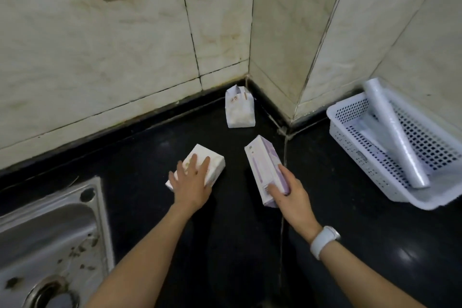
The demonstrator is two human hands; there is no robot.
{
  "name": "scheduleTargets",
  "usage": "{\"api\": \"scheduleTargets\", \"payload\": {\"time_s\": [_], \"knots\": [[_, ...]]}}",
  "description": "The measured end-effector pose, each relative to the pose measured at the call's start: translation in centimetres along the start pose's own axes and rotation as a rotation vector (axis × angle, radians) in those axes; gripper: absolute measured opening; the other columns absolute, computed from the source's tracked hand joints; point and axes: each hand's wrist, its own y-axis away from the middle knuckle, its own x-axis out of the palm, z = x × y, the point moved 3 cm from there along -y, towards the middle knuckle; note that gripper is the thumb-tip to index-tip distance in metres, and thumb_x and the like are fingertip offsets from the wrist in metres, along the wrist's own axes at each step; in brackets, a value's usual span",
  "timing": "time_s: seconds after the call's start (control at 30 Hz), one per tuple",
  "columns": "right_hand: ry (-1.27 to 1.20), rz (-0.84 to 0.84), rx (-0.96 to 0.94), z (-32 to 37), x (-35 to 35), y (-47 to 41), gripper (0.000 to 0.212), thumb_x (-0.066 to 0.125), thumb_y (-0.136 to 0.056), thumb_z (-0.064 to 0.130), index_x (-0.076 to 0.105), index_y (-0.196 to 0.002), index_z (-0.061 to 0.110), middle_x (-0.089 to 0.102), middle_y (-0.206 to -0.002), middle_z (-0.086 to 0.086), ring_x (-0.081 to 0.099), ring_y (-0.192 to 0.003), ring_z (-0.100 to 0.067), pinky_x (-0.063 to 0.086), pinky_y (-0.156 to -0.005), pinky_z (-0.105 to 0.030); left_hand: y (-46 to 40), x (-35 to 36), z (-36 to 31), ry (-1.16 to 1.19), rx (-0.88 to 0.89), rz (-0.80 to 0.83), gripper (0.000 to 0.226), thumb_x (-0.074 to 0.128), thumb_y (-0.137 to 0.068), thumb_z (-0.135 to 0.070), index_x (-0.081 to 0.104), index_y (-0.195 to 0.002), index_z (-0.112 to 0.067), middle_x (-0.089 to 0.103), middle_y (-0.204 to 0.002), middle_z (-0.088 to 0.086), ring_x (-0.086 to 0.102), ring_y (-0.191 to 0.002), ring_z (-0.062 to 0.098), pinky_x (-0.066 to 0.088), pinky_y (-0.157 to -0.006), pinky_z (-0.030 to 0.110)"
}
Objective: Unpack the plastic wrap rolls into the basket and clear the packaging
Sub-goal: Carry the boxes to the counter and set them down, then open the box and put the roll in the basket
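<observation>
Plastic wrap boxes sit under both hands on the black countertop (225, 245). The right hand (291, 195) wraps the near end of the purple-and-white box (262, 167), thumb on its pale top face and fingers (283, 172) curled down its purple side; the box angles away from the wrist, far end raised toward the corner. The left hand (191, 182) lies flat with fingers spread across the top of the white box (200, 165), pressing on it rather than closing around it; whether the thumb hooks a side cannot be told. A white watch (323, 240) bands the right wrist.

Between the two boxes runs a strip of bare counter, and a thin seam in the stone passes just right of the purple box. Left of the left forearm is the steel sink (50, 232), its rim close to the white box's near corner. Right of the right hand, well apart, a white perforated basket (350, 132) holds a clear roll (395, 137) leaning across it, with another pale roll lying under it. Beyond both hands, an opened white box (240, 112) stands upright in the tiled wall corner (250, 32).
</observation>
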Motion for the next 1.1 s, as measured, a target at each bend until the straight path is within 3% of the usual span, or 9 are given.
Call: {"api": "scheduleTargets", "payload": {"time_s": [0.13, 0.37, 0.53, 0.67, 0.73, 0.83, 0.93, 1.03, 1.1], "knots": [[0.034, -0.036, 0.042, 0.6, 0.6, -3.6, 0.060, 0.059, -0.083, 0.031, 0.031, -0.136, 0.034, 0.043, -0.131, -0.006, 0.045, -0.112, -0.017, 0.040, -0.102, -0.040, -7.4, -1.2, 1.7, -0.067, 0.065, -0.016, 0.069, 0.043, -0.094, -0.015, 0.001, -0.144, -0.038, -0.007, -0.158, -0.002, -0.015, -0.141, 0.036, -0.004, -0.108, 0.067], [0.045, -0.106, 0.075, 1.2, 1.8, -8.4, 0.060, 0.061, -0.082, 0.032, 0.033, -0.135, 0.034, 0.042, -0.122, 0.006, 0.040, -0.106, -0.008, 0.035, -0.097, -0.029, -18.7, -3.5, 2.1, -0.147, 0.216, -0.046, 0.077, 0.048, -0.090, -0.008, 0.002, -0.145, -0.035, -0.004, -0.158, 0.000, -0.010, -0.142, 0.035, 0.001, -0.108, 0.066], [0.053, -0.130, 0.053, 1.7, 2.0, -9.3, 0.060, 0.061, -0.081, 0.034, 0.034, -0.134, 0.034, 0.041, -0.117, 0.007, 0.043, -0.105, -0.009, 0.034, -0.092, -0.026, -20.2, -4.0, 1.0, -0.169, 0.227, -0.055, 0.076, 0.050, -0.090, -0.011, 0.003, -0.145, -0.035, -0.003, -0.158, 0.002, -0.009, -0.142, 0.033, -0.001, -0.109, 0.065], [0.036, -0.134, 0.029, 2.2, 0.9, -8.0, 0.065, 0.064, -0.079, 0.035, 0.033, -0.135, 0.031, 0.040, -0.121, 0.009, 0.043, -0.110, -0.008, 0.034, -0.094, -0.026, -16.5, -5.1, -1.7, 0.107, 0.069, -0.160, 0.060, 0.049, -0.089, -0.012, 0.025, -0.143, -0.023, 0.012, -0.156, 0.013, -0.001, -0.143, 0.033, -0.003, -0.110, 0.062], [0.016, -0.138, 0.021, 2.2, -0.3, -6.5, 0.066, 0.066, -0.078, 0.034, 0.034, -0.134, 0.030, 0.040, -0.122, 0.011, 0.043, -0.111, -0.007, 0.034, -0.094, -0.024, -13.1, -5.1, -4.1, 0.386, 0.103, -0.227, 0.048, 0.048, -0.091, -0.016, 0.036, -0.138, -0.017, 0.026, -0.151, 0.015, 0.018, -0.140, 0.031, 0.012, -0.114, 0.057], [-0.011, -0.201, -0.038, 1.9, -3.1, -3.9, 0.051, 0.069, -0.077, 0.027, 0.047, -0.123, 0.030, 0.045, -0.117, 0.010, 0.047, -0.106, -0.005, 0.036, -0.088, -0.014, -7.6, -4.4, -8.3, 0.939, 0.126, -0.066, 0.048, 0.051, -0.092, -0.021, 0.037, -0.137, -0.020, 0.031, -0.148, 0.008, 0.035, -0.132, 0.020, 0.033, -0.108, 0.037], [-0.059, -0.337, -0.068, 1.0, -7.3, -0.8, 0.027, 0.069, -0.077, 0.018, 0.059, -0.099, 0.032, 0.053, -0.109, 0.003, 0.053, -0.101, -0.009, 0.039, -0.085, -0.009, -2.3, -3.1, -12.6, 1.208, 0.071, 0.175, 0.058, 0.057, -0.088, -0.030, 0.030, -0.140, -0.030, 0.027, -0.150, 0.000, 0.036, -0.130, 0.014, 0.037, -0.098, 0.028], [-0.201, -0.424, 0.066, -1.0, -11.4, 2.5, 0.007, 0.065, -0.080, 0.023, 0.065, -0.087, 0.024, 0.064, -0.098, -0.001, 0.059, -0.092, -0.015, 0.044, -0.081, -0.024, 2.8, -1.5, -16.9, 1.083, 0.274, 0.345, 0.073, 0.066, -0.080, -0.034, 0.025, -0.140, -0.038, 0.022, -0.151, -0.005, 0.026, -0.133, 0.008, 0.030, -0.110, 0.034], [-0.304, -0.476, 0.210, -2.8, -13.9, 5.0, 0.013, 0.063, -0.081, 0.031, 0.067, -0.079, 0.019, 0.067, -0.085, -0.002, 0.061, -0.083, -0.018, 0.049, -0.076, -0.031, 5.8, -0.3, -20.0, 0.764, 0.503, 0.409, 0.083, 0.069, -0.070, -0.047, 0.022, -0.139, -0.043, 0.021, -0.150, -0.010, 0.016, -0.136, 0.008, 0.017, -0.115, 0.039]]}}
